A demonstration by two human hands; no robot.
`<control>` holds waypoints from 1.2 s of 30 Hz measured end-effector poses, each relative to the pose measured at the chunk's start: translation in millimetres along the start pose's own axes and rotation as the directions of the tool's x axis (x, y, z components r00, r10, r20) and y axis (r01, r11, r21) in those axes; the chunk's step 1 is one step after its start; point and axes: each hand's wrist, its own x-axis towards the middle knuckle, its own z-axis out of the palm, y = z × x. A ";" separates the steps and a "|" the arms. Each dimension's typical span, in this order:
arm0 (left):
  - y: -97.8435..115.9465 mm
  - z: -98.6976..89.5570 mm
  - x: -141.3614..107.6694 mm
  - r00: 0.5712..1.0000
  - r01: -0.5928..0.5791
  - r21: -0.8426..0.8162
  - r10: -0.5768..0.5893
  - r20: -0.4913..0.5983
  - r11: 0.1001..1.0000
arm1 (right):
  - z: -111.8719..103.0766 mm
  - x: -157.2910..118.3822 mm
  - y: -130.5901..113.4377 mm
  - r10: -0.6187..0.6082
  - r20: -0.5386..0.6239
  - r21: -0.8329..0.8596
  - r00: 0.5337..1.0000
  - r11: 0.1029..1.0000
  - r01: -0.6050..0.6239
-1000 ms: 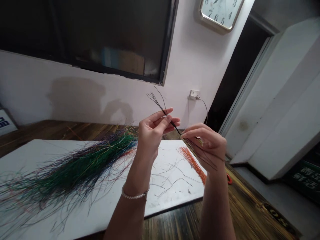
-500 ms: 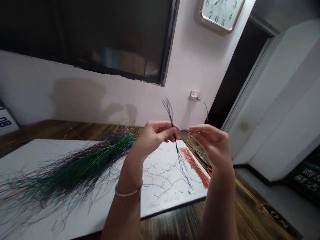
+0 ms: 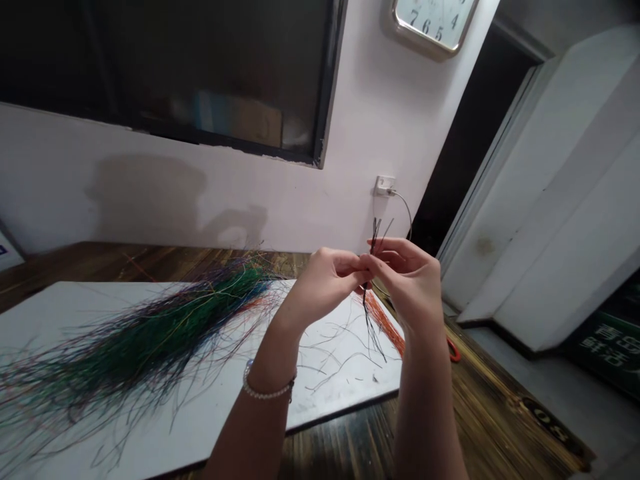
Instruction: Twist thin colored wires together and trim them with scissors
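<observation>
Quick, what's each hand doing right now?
Left hand: closed, pinching a bundle of thin dark wires.
Right hand: partly closed at the same bundle; whether it grips cannot be told.

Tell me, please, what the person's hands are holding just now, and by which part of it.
The left hand and right hand pinch a small bundle of thin dark wires near its middle, between the fingertips, with loose ends sticking out above and below.
</observation>
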 end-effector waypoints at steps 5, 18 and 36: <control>0.8 1.4 1.7 0.998 0.014 -0.038 -0.016 -0.057 0.999 | -1.9 2.7 -1.1 0.000 -0.035 0.068 0.999 0.998 0.003; 2.7 5.5 4.3 0.991 0.073 -0.122 -0.086 -0.099 0.990 | -8.3 1.5 -2.8 0.006 -0.077 0.028 0.997 1.000 -0.004; 8.3 4.4 1.6 0.991 0.113 -0.140 -0.122 -0.057 0.984 | -7.4 2.1 -6.4 0.039 -0.043 0.068 0.998 0.997 -0.037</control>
